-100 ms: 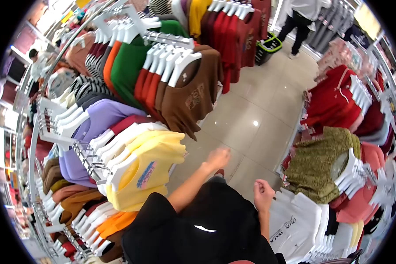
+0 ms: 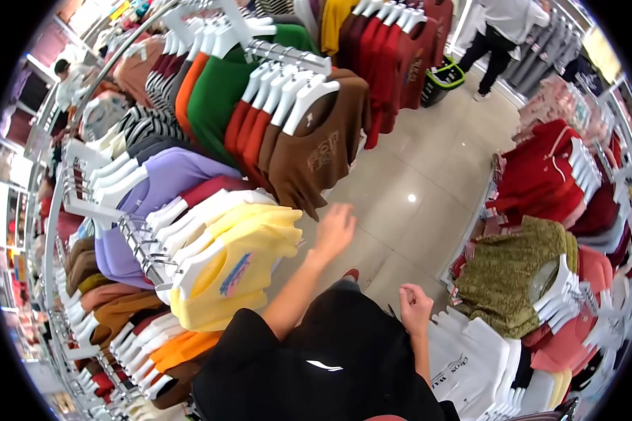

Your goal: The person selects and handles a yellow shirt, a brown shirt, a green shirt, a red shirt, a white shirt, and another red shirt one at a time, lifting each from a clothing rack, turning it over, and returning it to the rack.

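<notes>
A yellow shirt [image 2: 214, 298] and a brown shirt [image 2: 319, 158] hang beside the left hand [image 2: 336, 228]; its blurred grip looks loosely open, empty. The step seems a walk along the floor [image 2: 428, 165]; touching a garment calls for reaching sideways. The right hand [image 2: 415, 306] curls near a partly hidden white shirt [image 2: 463, 361]; I cannot tell its contents.

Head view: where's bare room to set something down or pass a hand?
Bare: tiled floor between brown shirts (left) and olive tops (right). Crowded: yellow shirts and printed white shirts, packed close on their hangers.
</notes>
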### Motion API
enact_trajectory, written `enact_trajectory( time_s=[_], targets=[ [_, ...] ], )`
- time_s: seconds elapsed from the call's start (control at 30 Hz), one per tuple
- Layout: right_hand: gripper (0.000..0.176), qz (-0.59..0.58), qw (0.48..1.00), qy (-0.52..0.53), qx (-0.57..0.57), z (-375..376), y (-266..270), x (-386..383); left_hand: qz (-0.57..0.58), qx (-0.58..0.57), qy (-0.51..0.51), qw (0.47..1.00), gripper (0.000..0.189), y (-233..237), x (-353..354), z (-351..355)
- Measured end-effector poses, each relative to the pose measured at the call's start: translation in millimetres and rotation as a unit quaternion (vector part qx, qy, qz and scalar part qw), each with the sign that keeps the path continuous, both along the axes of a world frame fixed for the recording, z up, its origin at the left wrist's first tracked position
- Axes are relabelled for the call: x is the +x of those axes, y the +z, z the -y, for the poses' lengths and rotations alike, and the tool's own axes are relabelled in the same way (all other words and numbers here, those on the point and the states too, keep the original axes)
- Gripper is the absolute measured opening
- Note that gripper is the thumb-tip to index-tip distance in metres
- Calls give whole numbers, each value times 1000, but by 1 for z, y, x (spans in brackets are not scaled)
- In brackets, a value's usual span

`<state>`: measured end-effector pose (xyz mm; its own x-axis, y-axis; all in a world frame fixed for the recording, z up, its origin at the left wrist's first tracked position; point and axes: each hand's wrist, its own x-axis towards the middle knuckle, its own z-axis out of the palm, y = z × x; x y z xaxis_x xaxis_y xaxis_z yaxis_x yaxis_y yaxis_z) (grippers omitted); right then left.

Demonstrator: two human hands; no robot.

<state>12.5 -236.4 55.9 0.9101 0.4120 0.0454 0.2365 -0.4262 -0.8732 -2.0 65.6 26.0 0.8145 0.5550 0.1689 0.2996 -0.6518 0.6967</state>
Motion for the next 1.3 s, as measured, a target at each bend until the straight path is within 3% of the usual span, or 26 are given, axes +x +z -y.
enact_trajectory(
  time_s=[0.07,0.13,0.23,0.37,0.47,0.6,0.73,0.83,0.97,1.07,1.1,1.2,1.3],
  targets=[
    [4,2,999,35,-20,-2,5,8,102,20,81,991,26,36,3,-22],
    [4,-20,998,52,-31,-4,8,18,140,97,148,974,23,68,1,-41],
    [4,-42,996,76,-36,-14,10,31,176,123,199,956,24,101,-17,-56],
    [5,-59,989,123,-49,-28,-1,53,111,191,246,944,26,117,-63,-55],
    [9,-59,981,176,-56,-44,-10,69,-8,254,332,908,27,133,-94,-42],
    [9,-51,956,280,-71,-66,-16,101,-140,261,370,880,38,122,-125,-32],
    [10,-9,921,382,-76,-88,-10,137,-170,294,367,866,38,113,-129,-21],
    [12,7,904,420,-78,-96,-4,165,-215,304,309,875,33,105,-148,-25],
    [13,18,894,437,-101,-102,-7,203,-363,337,329,804,23,105,-170,-33],
    [15,17,889,444,-113,-97,-15,219,-414,265,326,807,27,121,-174,-36],
    [15,21,883,451,-124,-96,-16,222,-419,321,307,792,35,109,-181,-40],
    [14,36,863,486,-132,-97,-20,226,-446,282,275,804,34,127,-175,-37],
    [14,40,832,536,-136,-104,-18,224,-377,346,289,809,36,132,-175,-33]
  ],
)
